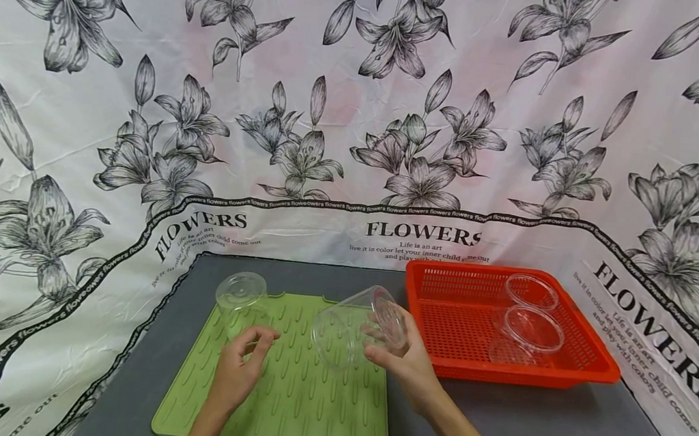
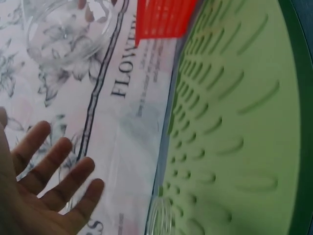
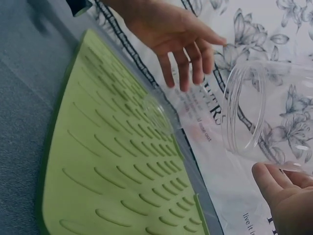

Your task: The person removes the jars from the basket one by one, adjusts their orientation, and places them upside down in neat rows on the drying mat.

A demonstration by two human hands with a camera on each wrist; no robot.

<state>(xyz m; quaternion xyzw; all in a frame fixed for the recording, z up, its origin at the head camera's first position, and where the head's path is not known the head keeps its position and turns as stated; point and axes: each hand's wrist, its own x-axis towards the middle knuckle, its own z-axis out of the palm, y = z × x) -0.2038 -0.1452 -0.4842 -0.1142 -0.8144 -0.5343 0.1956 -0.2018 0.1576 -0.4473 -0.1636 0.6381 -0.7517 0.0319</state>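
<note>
A clear plastic jar (image 1: 334, 330) is tilted above the green ridged mat (image 1: 309, 413), its open rim facing left. My right hand (image 1: 408, 366) grips it near its base, with the thumb in front and the fingers showing through the clear wall. Closer to the left, my left hand (image 1: 239, 367) is raised over the mat, holding nothing; its fingers are spread in the left wrist view. Beyond that hand, a second clear jar (image 1: 241, 293) stands bottom up at the mat's far left corner, its lower part partly behind the fingers.
A red plastic basket (image 1: 448, 371) stands at the back right, with clear jars (image 1: 532, 328) inside its right half. Grey tabletop (image 1: 530, 431) surrounds the mat. A white flower-printed cloth (image 1: 299, 228) hangs behind and along both sides.
</note>
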